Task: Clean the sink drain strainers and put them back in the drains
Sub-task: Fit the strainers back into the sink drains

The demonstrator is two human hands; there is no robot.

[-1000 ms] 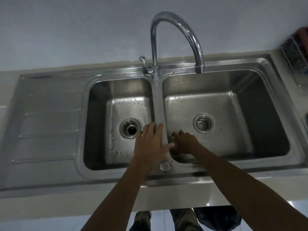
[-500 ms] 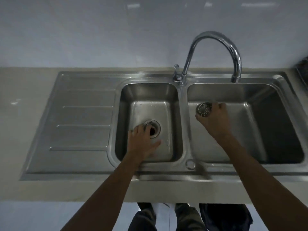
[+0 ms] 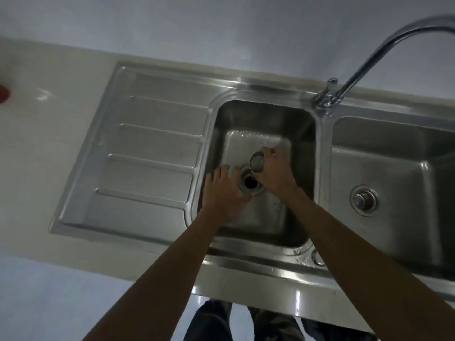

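Carried over from the right basin, the strainer (image 3: pixel 256 163) hangs gripped in the right hand (image 3: pixel 275 173) at 12 o'clock of the open left drain (image 3: pixel 251 185), while the left hand (image 3: pixel 222 193) lies with fingers spread at 9 o'clock, and since the right drain (image 3: pixel 364 200) looks already fitted, only this seating seems left.

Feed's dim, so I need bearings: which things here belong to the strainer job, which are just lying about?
Job: strainer in right hand; open left drain; seated strainer in right drain; left hand.
Lying about: faucet; drainboard; red object at counter's left edge.
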